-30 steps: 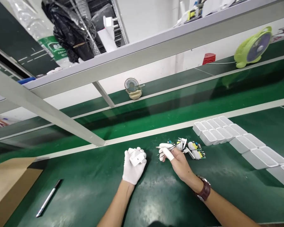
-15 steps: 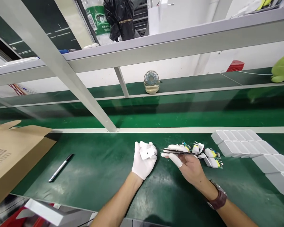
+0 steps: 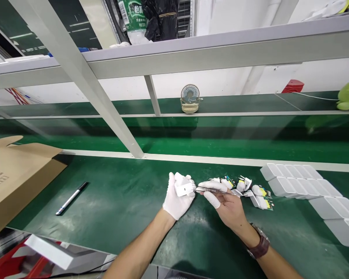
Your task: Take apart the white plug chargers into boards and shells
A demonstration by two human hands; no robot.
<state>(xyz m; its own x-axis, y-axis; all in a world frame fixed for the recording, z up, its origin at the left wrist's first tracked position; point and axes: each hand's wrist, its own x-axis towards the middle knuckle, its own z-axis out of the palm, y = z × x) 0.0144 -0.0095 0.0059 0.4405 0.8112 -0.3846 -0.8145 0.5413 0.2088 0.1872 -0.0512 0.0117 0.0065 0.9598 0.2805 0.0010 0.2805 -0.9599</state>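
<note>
My left hand (image 3: 178, 201), in a white glove, is closed around a small white plastic casing (image 3: 184, 188) with a dark slot in its face. White finger covers show on my right hand (image 3: 225, 203), which pinches thin dark tweezers (image 3: 211, 190). Their tips point left and reach the right side of the casing; whether they touch it I cannot tell. Just beyond my right hand lie several white parts with green circuit boards and yellow pieces (image 3: 258, 197), partly hidden by the fingers.
White lidless-looking boxes (image 3: 305, 188) stand in rows at the right. A marker pen (image 3: 72, 199) lies on the green table (image 3: 116, 201), with a cardboard box (image 3: 23, 174) at the left. A slanting metal post (image 3: 104, 104) and shelf beam (image 3: 209, 56) cross ahead; a small fan (image 3: 190, 99) stands behind.
My right hand has brought the tweezers left, up to the casing. The casing has turned slightly in my left hand. The whole view has shifted a little.
</note>
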